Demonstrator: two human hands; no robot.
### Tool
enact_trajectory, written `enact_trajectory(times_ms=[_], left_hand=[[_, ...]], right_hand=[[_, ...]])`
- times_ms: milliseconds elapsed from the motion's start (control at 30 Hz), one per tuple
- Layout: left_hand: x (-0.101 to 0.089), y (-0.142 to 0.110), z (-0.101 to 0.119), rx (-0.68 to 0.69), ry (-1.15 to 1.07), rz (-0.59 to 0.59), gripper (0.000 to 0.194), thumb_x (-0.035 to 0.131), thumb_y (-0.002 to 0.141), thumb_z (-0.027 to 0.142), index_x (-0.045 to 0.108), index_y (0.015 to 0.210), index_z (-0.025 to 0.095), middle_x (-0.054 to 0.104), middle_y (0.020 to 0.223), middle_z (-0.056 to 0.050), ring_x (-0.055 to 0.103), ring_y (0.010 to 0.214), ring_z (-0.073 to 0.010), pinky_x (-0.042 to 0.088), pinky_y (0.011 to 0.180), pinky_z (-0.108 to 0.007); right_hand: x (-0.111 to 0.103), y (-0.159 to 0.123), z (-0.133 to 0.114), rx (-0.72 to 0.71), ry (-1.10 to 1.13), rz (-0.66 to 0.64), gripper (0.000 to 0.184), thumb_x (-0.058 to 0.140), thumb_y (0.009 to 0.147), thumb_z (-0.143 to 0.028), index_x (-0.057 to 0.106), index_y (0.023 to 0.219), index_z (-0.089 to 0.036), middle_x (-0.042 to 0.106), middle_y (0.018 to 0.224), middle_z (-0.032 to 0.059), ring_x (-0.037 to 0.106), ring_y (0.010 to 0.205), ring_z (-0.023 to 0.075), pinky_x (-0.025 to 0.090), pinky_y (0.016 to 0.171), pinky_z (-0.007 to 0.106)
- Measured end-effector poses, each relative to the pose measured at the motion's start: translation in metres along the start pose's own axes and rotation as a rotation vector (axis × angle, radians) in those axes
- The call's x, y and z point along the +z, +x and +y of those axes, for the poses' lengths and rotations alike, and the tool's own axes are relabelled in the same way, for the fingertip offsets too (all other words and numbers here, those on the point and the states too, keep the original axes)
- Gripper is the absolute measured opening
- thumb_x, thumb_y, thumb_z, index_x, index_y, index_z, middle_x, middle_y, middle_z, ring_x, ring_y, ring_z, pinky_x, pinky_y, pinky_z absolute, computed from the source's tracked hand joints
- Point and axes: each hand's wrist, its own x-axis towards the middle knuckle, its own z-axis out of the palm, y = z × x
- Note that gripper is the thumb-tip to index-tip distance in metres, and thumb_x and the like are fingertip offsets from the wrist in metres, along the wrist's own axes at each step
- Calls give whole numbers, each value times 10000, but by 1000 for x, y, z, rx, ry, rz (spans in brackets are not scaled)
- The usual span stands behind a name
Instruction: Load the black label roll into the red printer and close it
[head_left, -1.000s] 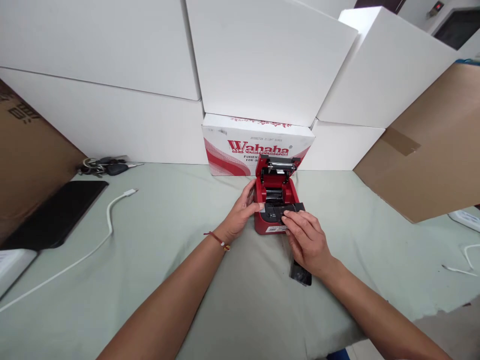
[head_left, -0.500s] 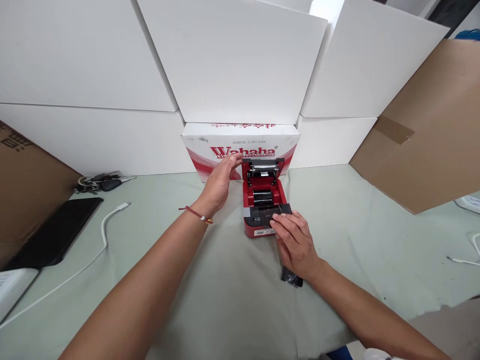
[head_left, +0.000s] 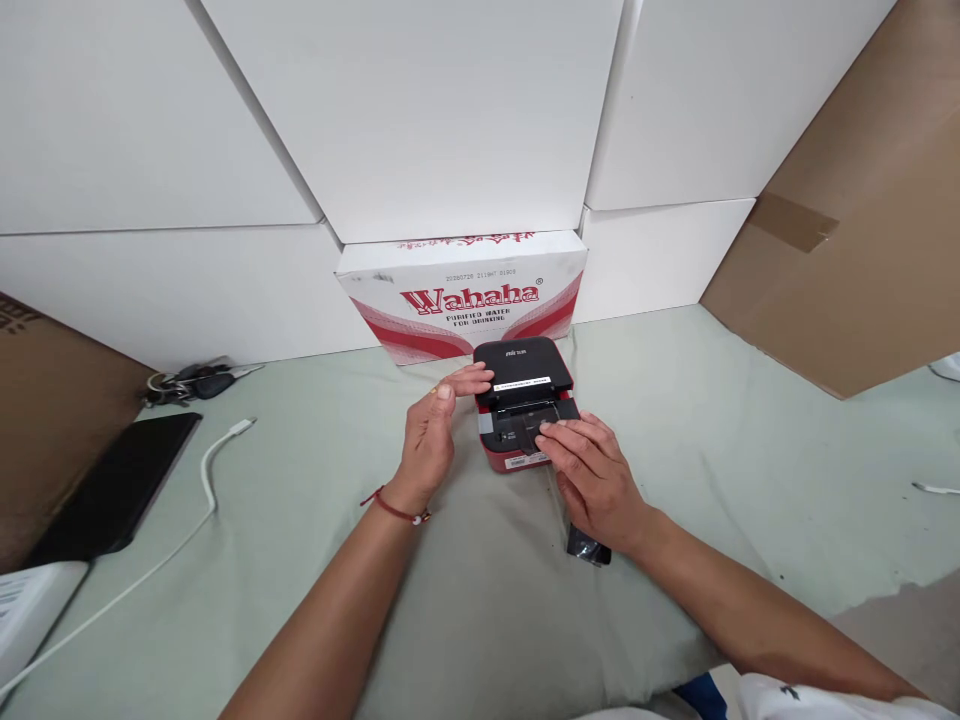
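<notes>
I log the red-and-black device [head_left: 517, 412] mid-tabletop [head_left: 480, 600], toward the far edge. Lid [head_left: 523, 366] is down; latched or not, I cannot tell. A black strip [head_left: 589, 549] trails out front, so I judge work unfinished. Left hand [head_left: 427, 440]: loosely spread, fingertips at the lid. Right hand [head_left: 598, 482]: fingers on the strip; pinch hidden, cannot tell. Half a second ago the lid stood raised.

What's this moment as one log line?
left hand: at black lid | right hand: on black strip | lid: down, latching unclear
</notes>
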Motion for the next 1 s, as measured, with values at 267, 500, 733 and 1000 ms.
enact_trajectory(times_ms=[267, 500, 733, 1000], left_hand=[[11, -5, -13, 147, 71, 80, 504, 476, 1173, 499, 838, 917, 259, 890, 1080, -57, 792, 1165, -252, 569, 1121, -505], [7, -8, -7, 181, 316, 9, 371, 586, 1110, 495, 766, 892, 254, 886, 1071, -73, 791, 1130, -297, 554, 1055, -548], [9, -12, -14, 10, 70, -40, 248, 731, 986, 527, 742, 1023, 283, 827, 1275, -99, 669, 1402, -364, 445, 1285, -641], [15, -12, -30, -376, -395, -166, 1164, 826, 841, 602, 187, 1797, 424, 218, 1932, -37, 210, 1799, -329, 214, 1466, -542]], right_hand=[[-2, -1, -2, 31, 42, -31, 629, 565, 1009, -23, 626, 1607, -210, 805, 1410, 104, 687, 1339, 253, 497, 1284, 515], [2, -3, 0, 34, 26, -11, 644, 552, 1003, -37, 611, 1618, -221, 822, 1357, 104, 700, 1319, 255, 517, 1267, 530], [-2, -3, -1, 55, 16, -39, 706, 579, 1016, -49, 546, 1680, -286, 824, 1384, 95, 721, 1313, 270, 547, 1242, 556], [-2, -1, -2, 27, -28, -7, 710, 590, 1006, -13, 559, 1662, -283, 829, 1351, 94, 731, 1268, 268, 576, 1206, 552]])
